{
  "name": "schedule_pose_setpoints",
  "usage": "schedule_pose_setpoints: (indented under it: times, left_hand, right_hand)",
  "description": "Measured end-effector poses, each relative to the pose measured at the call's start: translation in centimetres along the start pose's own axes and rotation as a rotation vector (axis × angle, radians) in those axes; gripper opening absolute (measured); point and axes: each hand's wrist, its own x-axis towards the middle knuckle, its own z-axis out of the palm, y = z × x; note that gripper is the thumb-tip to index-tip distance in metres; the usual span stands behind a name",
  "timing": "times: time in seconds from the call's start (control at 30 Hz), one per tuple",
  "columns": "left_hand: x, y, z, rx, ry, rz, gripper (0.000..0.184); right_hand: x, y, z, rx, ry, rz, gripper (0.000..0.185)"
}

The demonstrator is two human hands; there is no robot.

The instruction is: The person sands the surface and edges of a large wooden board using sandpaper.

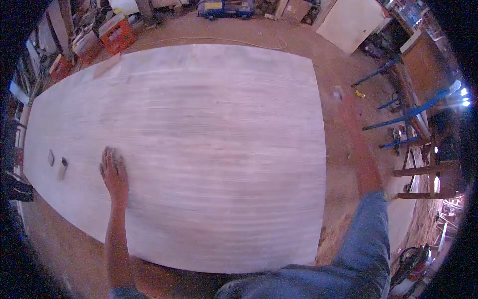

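A large pale board [224,114] with streaks along its surface fills the middle of the view. My left hand [114,167] rests palm down on its left part, fingers a little apart, their tips greyish; no held object can be made out. Out past the board's right edge, over the brown floor, my right arm is stretched forward. My right hand [340,96] is smeared by motion, with a pale patch at its end, and its fingers cannot be made out. Left of my left hand, a small dark-topped block [62,168] and a small flat rectangular piece [51,158] lie on the board.
Orange crates [117,36] and stacked boards stand at the back left. A blue case [225,8] is at the far edge. At right are a pale panel [351,25], a blue-legged frame [398,119] and wooden rails [418,171]. A thin hose curves behind the board.
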Motion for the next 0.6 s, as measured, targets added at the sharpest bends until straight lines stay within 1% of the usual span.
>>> schedule_pose_setpoints:
  times: [0.07, 0.1, 0.13, 0.2, 0.27, 0.3, 0.37, 0.4, 0.43, 0.47, 0.5, 0.53, 0.57, 0.6]
  left_hand:
    - [0.6, 0.0, 0.0, -0.023, -0.005, 0.022, 0.042]
    - [0.8, 0.0, 0.1, -0.024, 0.0, 0.025, 0.042]
    - [0.7, -0.3, 0.4, -0.024, -0.016, 0.003, 0.042]
    - [0.7, -0.1, 0.2, -0.016, -0.04, -0.033, 0.043]
    - [0.5, -0.2, 0.2, -0.07, -0.037, 0.013, 0.043]
    - [0.4, 0.1, 0.1, -0.064, -0.048, 0.006, 0.043]
    - [0.7, 0.6, -0.1, -0.042, -0.036, -0.003, 0.042]
    - [0.7, 0.4, 0.0, -0.037, -0.035, -0.001, 0.042]
    - [0.6, 0.2, 0.4, -0.082, -0.027, -0.023, 0.042]
    - [0.5, -0.1, 0.6, -0.125, -0.015, -0.044, 0.042]
    - [0.4, -0.7, 1.1, -0.119, -0.009, -0.039, 0.042]
    - [0.2, -1.5, 1.7, -0.016, -0.013, 0.026, 0.042]
    - [0.5, -1.2, 1.5, 0.081, -0.015, 0.097, 0.041]
    - [0.4, -1.0, 1.2, 0.077, -0.011, 0.109, 0.041]
  right_hand:
    - [2.1, -1.8, 1.1, 0.004, 0.139, -0.115, 0.025]
    - [3.2, -2.6, 1.8, -0.017, 0.159, -0.161, 0.025]
    - [3.8, -3.3, 2.5, -0.053, 0.125, -0.203, 0.024]
    - [4.6, -3.5, 3.7, -0.112, -0.014, -0.258, 0.025]
    - [4.3, -3.4, 6.5, 0.026, -0.027, -0.032, 0.028]
    - [4.9, -5.1, 7.3, 0.031, -0.04, -0.035, 0.028]
    - [6.3, -10.8, 10.3, -0.068, 0.179, -0.304, 0.029]
    - [6.7, -16.6, 10.2, -0.059, 0.127, -0.364, 0.029]
    - [7.9, -21.0, 12.4, -0.015, 0.178, -0.286, 0.027]
    - [9.1, -25.2, 13.3, 0.015, 0.162, -0.313, 0.026]
    - [10.2, -28.6, 13.9, 0.034, 0.152, -0.396, 0.024]
    - [10.6, -30.2, 13.8, 0.049, 0.145, -0.473, 0.023]
    - [10.5, -29.6, 12.6, 0.044, 0.156, -0.459, 0.023]
    - [10.3, -29.0, 11.2, 0.033, 0.001, -0.421, 0.022]
